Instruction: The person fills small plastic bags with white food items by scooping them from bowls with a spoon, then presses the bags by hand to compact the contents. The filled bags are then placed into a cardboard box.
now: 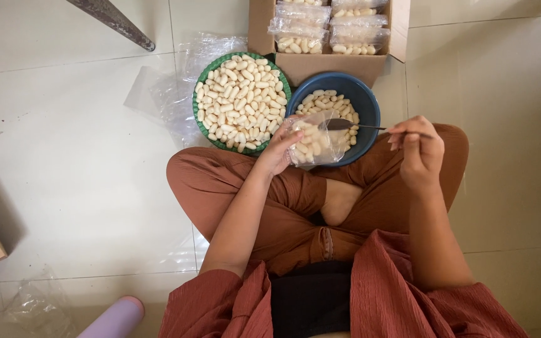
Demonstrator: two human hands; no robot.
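Cardboard box (295, 62), beyond both hands, held filled packets. Green basket (205, 119), just past your left hand (278, 150), was heaped with pale oblong snacks. Blue bowl (370, 106) lay between your hands, part full. Clear plastic bag (313, 141), pinched open by your left fingers over the bowl, was partly filled. Your right hand (419, 150) was closed on the spoon (352, 125), its tip at the bag's mouth. Step judged: filling; the spoon needs tipping squarely inside the opening.
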